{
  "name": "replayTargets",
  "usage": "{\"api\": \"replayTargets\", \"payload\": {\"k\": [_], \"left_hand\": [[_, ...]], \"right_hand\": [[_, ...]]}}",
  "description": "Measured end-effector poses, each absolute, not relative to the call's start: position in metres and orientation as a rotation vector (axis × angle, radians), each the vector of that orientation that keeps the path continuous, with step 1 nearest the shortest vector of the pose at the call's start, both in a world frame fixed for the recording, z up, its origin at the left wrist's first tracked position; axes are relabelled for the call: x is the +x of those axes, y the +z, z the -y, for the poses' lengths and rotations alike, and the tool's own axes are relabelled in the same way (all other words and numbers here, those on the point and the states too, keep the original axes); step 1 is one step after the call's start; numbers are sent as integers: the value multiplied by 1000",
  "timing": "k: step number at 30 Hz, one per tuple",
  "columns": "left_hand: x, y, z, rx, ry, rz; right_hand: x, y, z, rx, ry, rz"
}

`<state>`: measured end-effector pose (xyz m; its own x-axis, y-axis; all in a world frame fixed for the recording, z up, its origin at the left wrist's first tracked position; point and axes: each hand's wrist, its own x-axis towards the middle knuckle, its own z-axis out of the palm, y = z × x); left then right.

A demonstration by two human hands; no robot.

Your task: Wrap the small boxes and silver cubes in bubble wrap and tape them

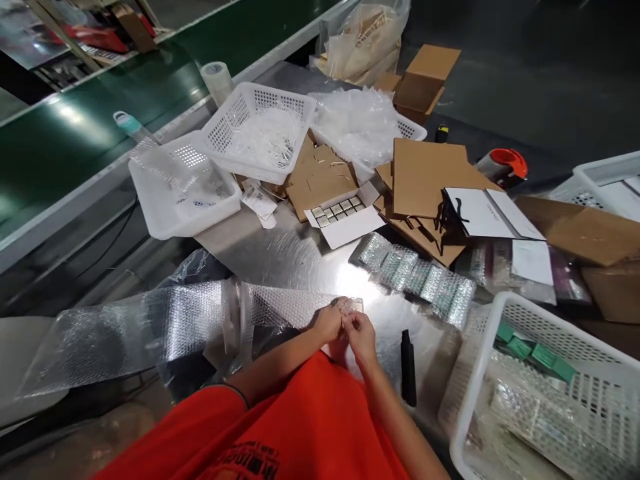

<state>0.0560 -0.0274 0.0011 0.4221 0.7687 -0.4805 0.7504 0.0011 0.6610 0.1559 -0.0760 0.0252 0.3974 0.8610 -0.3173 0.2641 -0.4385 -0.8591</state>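
two hands (361, 337), five white plastic baskets (257, 130), one open white box (345, 223), one orange tape dispenser (503, 167), one roll of clear tape (217, 81), one black marker-like tool (409, 368), one long sheet of bubble wrap (150, 330), four green tags (533, 353) in the nearest basket, and about six silver bubble-wrapped packs (417, 277) in a row on the desk (260, 257).
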Motion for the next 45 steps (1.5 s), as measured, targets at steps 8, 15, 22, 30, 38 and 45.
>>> {"api": "replayTargets", "payload": {"k": [8,15,22,30,38,45], "left_hand": [[48,0,25,1912,-40,-1101],[25,-18,32,1758,334,-1024],[25,-18,31,1430,389,-1303],[49,9,29,1165,161,-1718],[55,13,32,1090,163,-1821],[56,16,35,1089,153,-1875]], "right_hand": [[169,16,76,-1891,1075,1022],[164,12,72,-1983,1040,1154],[152,6,68,-2069,929,1170],[138,1,71,-2168,813,1187],[131,-2,77,-2162,863,1194],[189,7,71,-2052,976,1145]]}}
